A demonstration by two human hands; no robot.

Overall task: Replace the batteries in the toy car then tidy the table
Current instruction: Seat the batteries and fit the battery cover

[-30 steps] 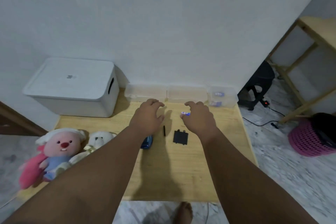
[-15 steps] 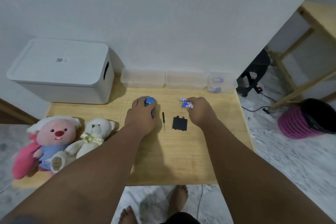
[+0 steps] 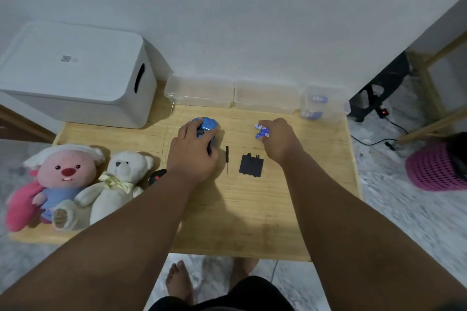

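Gripping the toy car (image 3: 205, 127) now lifted in my left hand (image 3: 192, 151), I pinch fresh batteries (image 3: 261, 131) in my right hand (image 3: 279, 140) above the table (image 3: 252, 209), ready to load.

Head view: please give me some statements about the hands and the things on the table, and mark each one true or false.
1. The left hand grips the blue toy car. True.
2. The right hand is empty. False: it holds blue and white batteries.
3. The black battery cover lies on the table, off the car. True.
4. The screwdriver lies right of the cover. False: it lies left of it, between cover and left hand.
5. The white storage box has no lid. False: its lid is on.
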